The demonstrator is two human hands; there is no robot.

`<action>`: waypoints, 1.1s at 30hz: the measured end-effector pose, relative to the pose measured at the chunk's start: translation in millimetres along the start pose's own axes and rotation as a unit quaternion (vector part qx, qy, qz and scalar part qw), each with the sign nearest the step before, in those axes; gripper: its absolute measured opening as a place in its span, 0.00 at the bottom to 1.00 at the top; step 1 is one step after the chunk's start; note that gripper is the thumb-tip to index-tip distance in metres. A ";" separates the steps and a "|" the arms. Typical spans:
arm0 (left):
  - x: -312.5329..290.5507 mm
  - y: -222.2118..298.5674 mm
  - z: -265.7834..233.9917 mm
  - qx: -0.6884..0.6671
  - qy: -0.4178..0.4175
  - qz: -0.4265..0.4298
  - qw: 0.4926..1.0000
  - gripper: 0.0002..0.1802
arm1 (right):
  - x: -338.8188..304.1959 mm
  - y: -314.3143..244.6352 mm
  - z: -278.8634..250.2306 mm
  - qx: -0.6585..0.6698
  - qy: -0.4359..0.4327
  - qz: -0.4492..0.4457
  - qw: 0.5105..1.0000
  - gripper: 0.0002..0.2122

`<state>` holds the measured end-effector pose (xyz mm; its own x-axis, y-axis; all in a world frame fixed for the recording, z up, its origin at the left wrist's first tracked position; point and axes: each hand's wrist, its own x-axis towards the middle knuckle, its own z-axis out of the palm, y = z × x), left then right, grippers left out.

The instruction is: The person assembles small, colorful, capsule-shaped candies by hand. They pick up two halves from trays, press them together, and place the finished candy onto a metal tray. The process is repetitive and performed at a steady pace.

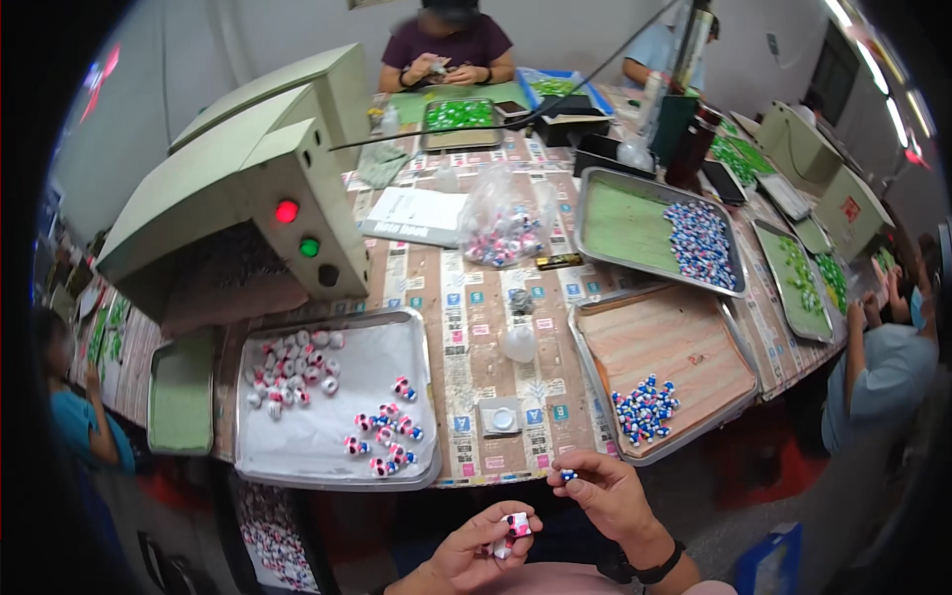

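Observation:
In front of the table's near edge, my left hand [478, 547] is closed around small white figurine pieces with pink and black marks [517, 524]. Just to its right and a little higher, my right hand [613, 499] pinches a tiny blue-and-white piece [568, 475] between thumb and fingers. The two hands are apart. A white-lined metal tray [327, 451] at left holds loose white-and-pink round pieces [294, 367] and several figurines with blue parts [387, 431]. At right, a paper-lined tray [662, 332] has a heap of small blue-and-white pieces [646, 407] in its near corner.
A beige box machine [253, 198] with red and green buttons stands behind the left tray. Mid-table are a small white dish [501, 417], a clear ball-like item [519, 345], a plastic bag of pieces [504, 223] and a notebook [415, 213]. Another tray [625, 223] overlaps behind. Co-workers sit around.

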<state>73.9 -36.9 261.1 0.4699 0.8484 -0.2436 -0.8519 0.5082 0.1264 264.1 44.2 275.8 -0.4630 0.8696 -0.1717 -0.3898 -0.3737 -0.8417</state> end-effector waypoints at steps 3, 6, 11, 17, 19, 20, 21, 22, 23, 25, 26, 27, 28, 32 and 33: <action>-3.6 2.3 -3.5 -0.019 0.011 0.007 1.000 0.19 | 7.1 5.0 -2.6 0.073 -0.011 0.033 0.997 0.14; -7.3 6.6 -16.6 -0.031 0.033 -0.020 0.999 0.18 | 11.2 10.7 -0.8 0.124 -0.022 0.032 0.991 0.14; -4.8 10.0 -26.6 -0.034 -0.003 0.024 0.999 0.18 | 17.1 18.3 -4.5 0.059 -0.058 0.008 0.997 0.13; -3.1 12.4 -24.3 -0.018 0.021 0.049 0.998 0.20 | 19.3 10.9 4.9 0.030 -0.061 0.064 0.996 0.12; -4.1 10.6 -26.0 -0.018 0.031 0.052 0.998 0.20 | 20.6 18.6 1.0 0.021 -0.093 0.062 0.994 0.13; -4.7 10.1 -26.4 -0.017 0.036 0.055 0.998 0.21 | 22.8 23.0 -2.6 0.006 -0.127 0.036 0.991 0.14; -4.6 10.4 -25.6 -0.014 0.041 0.054 0.998 0.20 | 22.7 23.0 -2.8 0.001 -0.121 0.036 0.992 0.13; -4.7 10.3 -25.0 -0.012 0.045 0.055 0.997 0.20 | 23.0 23.2 -2.8 -0.004 -0.116 0.039 0.992 0.13; -5.0 9.7 -24.8 -0.010 0.050 0.056 0.997 0.19 | 23.3 23.2 -2.6 -0.009 -0.112 0.041 0.993 0.13; -4.1 7.1 -27.0 0.001 0.068 0.064 0.996 0.18 | 21.8 16.7 3.0 0.002 -0.054 0.085 0.995 0.11; -3.3 6.2 -28.6 0.006 0.076 0.068 0.995 0.18 | 21.2 13.3 5.4 0.007 -0.025 0.107 0.994 0.11; -3.0 5.7 -30.1 0.004 0.078 0.068 0.995 0.17 | 21.4 11.6 6.2 0.001 -0.018 0.107 0.994 0.11; -2.4 5.4 -31.7 0.003 0.078 0.068 0.995 0.17 | 21.8 9.8 6.6 -0.006 -0.010 0.107 0.994 0.10; -2.7 7.3 -33.0 0.007 0.060 0.058 0.996 0.16 | 25.6 8.4 3.4 -0.069 -0.009 0.086 0.994 0.09; -2.9 6.8 -32.2 0.007 0.062 0.054 0.997 0.15 | 26.7 8.0 3.5 -0.098 0.005 0.067 0.993 0.09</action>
<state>59.3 -40.7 231.7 0.3421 0.8743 -0.3443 -0.8924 0.4171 0.1723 245.9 63.4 266.2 -0.4918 0.8196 -0.2940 -0.1614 -0.4176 -0.8942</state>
